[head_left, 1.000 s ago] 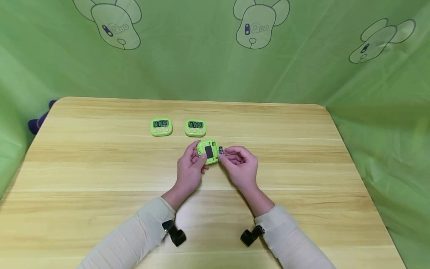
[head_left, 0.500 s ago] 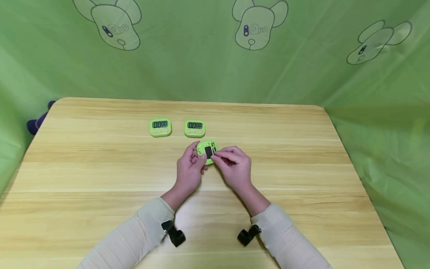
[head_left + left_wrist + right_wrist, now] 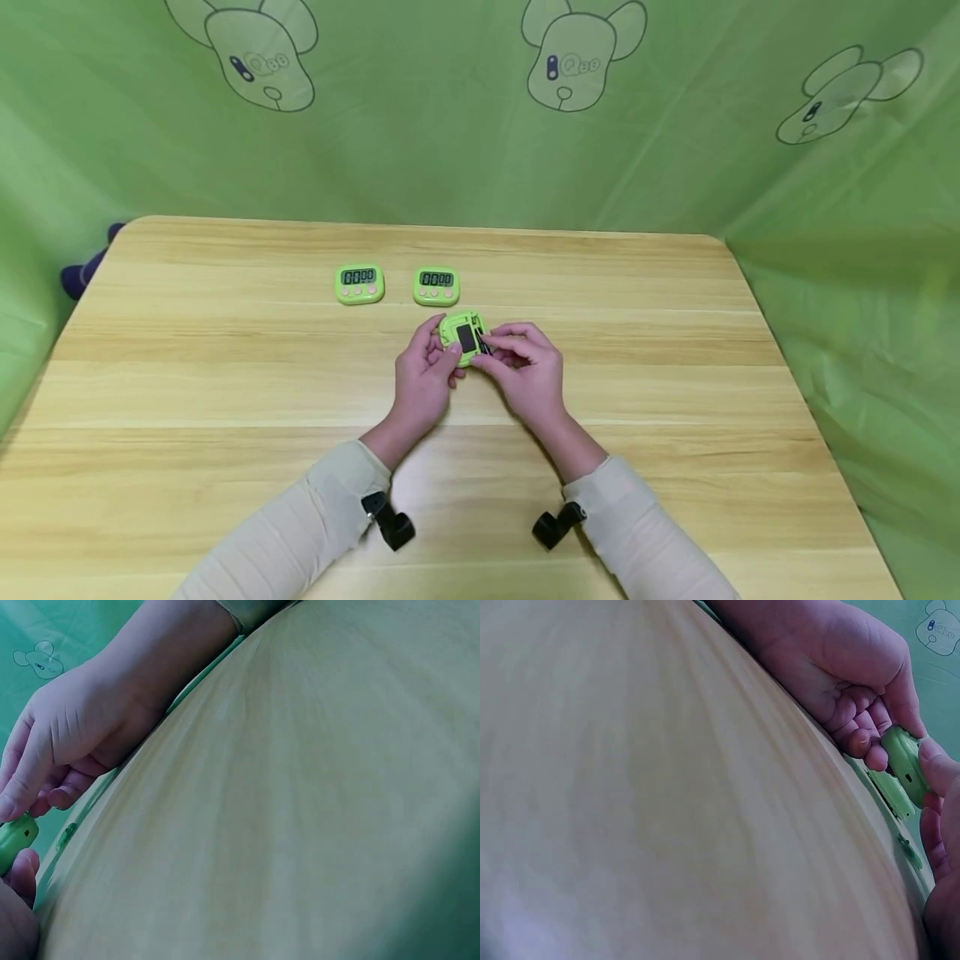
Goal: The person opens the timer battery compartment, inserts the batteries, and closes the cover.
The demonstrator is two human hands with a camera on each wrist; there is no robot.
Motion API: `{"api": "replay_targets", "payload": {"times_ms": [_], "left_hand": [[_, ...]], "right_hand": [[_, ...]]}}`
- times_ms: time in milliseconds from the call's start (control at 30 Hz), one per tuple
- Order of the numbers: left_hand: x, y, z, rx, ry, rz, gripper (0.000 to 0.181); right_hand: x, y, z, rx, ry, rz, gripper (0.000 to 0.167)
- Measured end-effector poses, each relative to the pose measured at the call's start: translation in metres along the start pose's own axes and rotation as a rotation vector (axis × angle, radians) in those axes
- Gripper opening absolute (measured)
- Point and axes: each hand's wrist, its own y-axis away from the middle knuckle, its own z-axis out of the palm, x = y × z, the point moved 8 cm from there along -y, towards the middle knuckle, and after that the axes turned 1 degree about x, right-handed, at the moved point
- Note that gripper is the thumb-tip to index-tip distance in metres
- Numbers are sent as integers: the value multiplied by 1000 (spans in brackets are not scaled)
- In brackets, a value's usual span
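My left hand (image 3: 422, 379) grips a green digital timer (image 3: 452, 327), its back turned up and a dark rectangle (image 3: 466, 338) in the middle. Along the timer's right side is an uncovered battery slot. There my right hand (image 3: 531, 375) pinches a small dark battery (image 3: 483, 342) between thumb and forefinger, slanted at the slot; how deep it sits cannot be told. In the right wrist view, the timer's green edge (image 3: 907, 766) shows between both hands. In the left wrist view only a corner of the timer (image 3: 15, 841) appears, and the battery is hidden.
Two more green timers lie face up beyond the hands, the left one (image 3: 360, 284) and the right one (image 3: 437, 286), both displays reading zeros. They rest on a wooden table (image 3: 225, 358). A green curtain (image 3: 420, 158) hangs behind and at the sides.
My right hand has moved left with the battery, from beside the timer onto its battery slot. My left hand and the timer have stayed in place.
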Motion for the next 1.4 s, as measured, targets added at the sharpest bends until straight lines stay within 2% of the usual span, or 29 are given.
{"api": "replay_targets", "payload": {"times_ms": [67, 200, 300, 400, 500, 633, 733, 1033, 1200, 1300, 1400], "left_hand": [[0, 0, 0, -2, 0, -2, 47], [-1, 0, -1, 2, -3, -3, 47], [-2, 0, -1, 5, 0, -9, 47], [-3, 0, -1, -1, 12, -20, 48], [-2, 0, 0, -15, 29, -29, 47], [-2, 0, 1, -38, 40, -27, 45], [-2, 0, 2, -50, 41, -21, 43], [-1, -1, 5, -77, 11, -8, 43], [-2, -2, 2, -38, 2, -15, 44], [-4, -1, -2, 8, 5, -20, 47], [-3, 0, -4, 38, 11, -18, 47]], "right_hand": [[2, 0, -1, -6, -13, 14, 27], [5, 0, 1, -93, -63, 54, 27], [10, 1, 2, -150, -73, 86, 26], [11, 1, 2, -169, -60, 112, 26], [14, 0, 2, -177, -72, 151, 33], [34, 3, 5, -214, -103, 238, 49], [47, 5, 6, -233, -120, 286, 53], [54, 0, 4, -157, -174, 347, 48], [54, -1, 4, -117, -200, 336, 39], [55, -1, -3, -24, -90, 288, 30], [56, -1, -8, 48, 102, 250, 28]]}}
